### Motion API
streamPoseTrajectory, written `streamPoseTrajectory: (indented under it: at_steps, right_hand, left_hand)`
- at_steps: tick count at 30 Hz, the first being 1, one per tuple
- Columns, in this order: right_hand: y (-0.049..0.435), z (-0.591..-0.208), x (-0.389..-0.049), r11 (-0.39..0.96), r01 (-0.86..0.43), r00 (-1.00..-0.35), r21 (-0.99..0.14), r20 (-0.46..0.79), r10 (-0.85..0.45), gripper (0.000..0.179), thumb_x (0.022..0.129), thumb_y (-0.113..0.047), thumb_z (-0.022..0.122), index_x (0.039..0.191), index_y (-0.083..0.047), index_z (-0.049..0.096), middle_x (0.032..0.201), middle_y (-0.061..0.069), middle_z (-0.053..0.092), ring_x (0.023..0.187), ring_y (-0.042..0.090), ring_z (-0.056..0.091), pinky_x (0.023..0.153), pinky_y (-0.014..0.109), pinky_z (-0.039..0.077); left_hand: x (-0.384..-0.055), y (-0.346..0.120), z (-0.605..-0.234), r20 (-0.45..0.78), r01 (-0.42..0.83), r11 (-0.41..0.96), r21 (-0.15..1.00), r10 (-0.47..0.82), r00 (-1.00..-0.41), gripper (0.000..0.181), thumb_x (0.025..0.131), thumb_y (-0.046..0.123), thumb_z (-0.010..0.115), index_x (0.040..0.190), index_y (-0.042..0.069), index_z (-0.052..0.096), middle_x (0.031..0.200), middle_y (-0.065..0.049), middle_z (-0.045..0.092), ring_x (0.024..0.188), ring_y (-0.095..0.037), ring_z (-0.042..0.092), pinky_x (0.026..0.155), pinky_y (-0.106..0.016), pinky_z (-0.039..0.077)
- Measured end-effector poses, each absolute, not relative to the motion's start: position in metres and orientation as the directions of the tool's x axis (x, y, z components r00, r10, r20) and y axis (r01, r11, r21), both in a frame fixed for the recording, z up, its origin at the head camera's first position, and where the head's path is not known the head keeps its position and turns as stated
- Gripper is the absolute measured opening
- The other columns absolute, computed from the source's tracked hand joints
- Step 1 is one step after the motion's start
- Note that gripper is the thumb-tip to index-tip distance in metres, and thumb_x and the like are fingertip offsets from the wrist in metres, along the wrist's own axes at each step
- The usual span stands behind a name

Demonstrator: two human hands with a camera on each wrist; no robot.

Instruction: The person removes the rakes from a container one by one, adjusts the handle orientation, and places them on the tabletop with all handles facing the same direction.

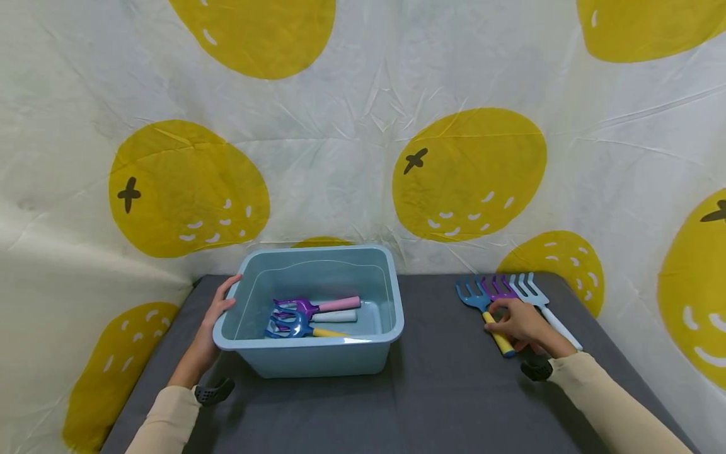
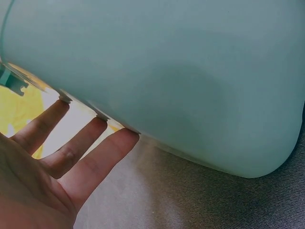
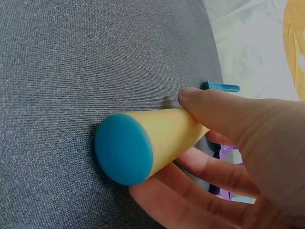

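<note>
My right hand (image 1: pixel 520 323) pinches the yellow handle (image 3: pixel 164 131) of a blue-headed hand rake (image 1: pixel 474 296) lying on the table. Its thumb is on one side of the handle and the fingers curl round the other, near the blue end cap (image 3: pixel 125 149). Next to it lie a purple hand rake (image 1: pixel 499 287), its handle hidden by my hand, and a light blue hand rake (image 1: pixel 553 315). My left hand (image 1: pixel 212 321) rests against the left side of a light blue basin (image 1: pixel 317 360), its extended fingertips (image 2: pixel 126 136) touching the wall by the rim.
Inside the basin lie a purple rake with a pink handle (image 1: pixel 339 304), a pale-handled one (image 1: pixel 334 316) and a blue rake with a yellow handle (image 1: pixel 295 325). Dark grey cloth (image 1: pixel 431 391) covers the table. A white curtain with yellow fruit prints (image 1: pixel 471 176) hangs behind.
</note>
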State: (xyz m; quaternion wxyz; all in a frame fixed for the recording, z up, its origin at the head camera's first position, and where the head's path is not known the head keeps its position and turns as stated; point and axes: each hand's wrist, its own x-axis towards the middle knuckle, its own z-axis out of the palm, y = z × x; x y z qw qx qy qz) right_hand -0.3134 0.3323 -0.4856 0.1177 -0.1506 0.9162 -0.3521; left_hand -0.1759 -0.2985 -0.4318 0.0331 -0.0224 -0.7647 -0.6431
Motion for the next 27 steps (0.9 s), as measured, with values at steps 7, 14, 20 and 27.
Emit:
streamPoseTrajectory:
  at_steps: [7, 14, 20, 27]
  right_hand:
    - [0.331, -0.483, -0.312, 0.706, -0.185, -0.928, -0.684, -0.115, -0.354, 0.045, 0.089, -0.024, 0.081, 0.124, -0.002, 0.062, 0.081, 0.006, 0.069, 0.06, 0.024, 0.063, 0.047, 0.041, 0.057]
    - [0.333, -0.483, -0.313, 0.703, -0.191, -0.922, -0.685, -0.119, -0.367, 0.045, 0.089, -0.024, 0.081, 0.123, -0.002, 0.062, 0.083, 0.007, 0.069, 0.062, 0.024, 0.064, 0.047, 0.04, 0.057]
    - [0.334, -0.477, -0.318, 0.707, -0.191, -0.901, -0.681, -0.165, -0.402, 0.052, 0.091, -0.023, 0.079, 0.13, 0.002, 0.057, 0.085, 0.007, 0.07, 0.064, 0.024, 0.066, 0.048, 0.041, 0.057]
    - [0.335, -0.441, -0.329, 0.727, -0.316, -0.842, -0.609, -0.173, -0.511, 0.058, 0.094, -0.021, 0.076, 0.137, 0.007, 0.048, 0.08, 0.009, 0.068, 0.058, 0.03, 0.067, 0.047, 0.044, 0.056]
  left_hand:
    - [-0.176, -0.298, -0.431, 0.086, 0.084, 0.175, 0.981, -0.007, -0.996, 0.057, 0.109, 0.041, 0.028, 0.164, 0.035, 0.015, 0.167, -0.007, 0.005, 0.143, -0.041, 0.018, 0.112, -0.074, 0.02]
    - [-0.174, -0.297, -0.432, 0.088, 0.085, 0.172, 0.981, -0.008, -0.996, 0.056, 0.109, 0.04, 0.027, 0.164, 0.033, 0.016, 0.166, -0.007, 0.007, 0.141, -0.038, 0.021, 0.113, -0.071, 0.022]
    - [-0.176, -0.297, -0.433, 0.088, 0.084, 0.178, 0.98, -0.011, -0.996, 0.056, 0.109, 0.041, 0.028, 0.164, 0.034, 0.016, 0.166, -0.007, 0.007, 0.141, -0.04, 0.021, 0.112, -0.072, 0.022]
    - [-0.183, -0.295, -0.435, 0.088, 0.085, 0.189, 0.978, -0.01, -0.996, 0.056, 0.109, 0.04, 0.029, 0.164, 0.032, 0.017, 0.166, -0.008, 0.009, 0.14, -0.038, 0.024, 0.112, -0.066, 0.026]
